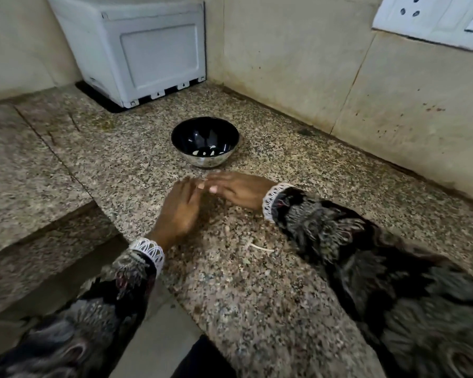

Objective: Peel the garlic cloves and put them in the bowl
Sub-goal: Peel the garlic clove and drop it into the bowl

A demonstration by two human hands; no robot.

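Garlic cloves (206, 152), pale and peeled, lie inside the dark round steel bowl (205, 141) on the speckled granite counter (257, 268), near a white boxy appliance (137, 47). Just before the bowl, left hand (179, 210) and right hand (236, 190) meet fingertip to fingertip; both are blurred, so I cannot tell whether they pinch anything. A thin pale scrap of peel (260, 248) lies near the right sleeve.

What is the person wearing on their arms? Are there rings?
Both arms wear dark sleeves with a grey, feathery-looking pattern and hints of red. Each sleeve ends in a white lacy cuff at the wrist. The left hand and right hand are bare; I see no rings, though they are blurred.
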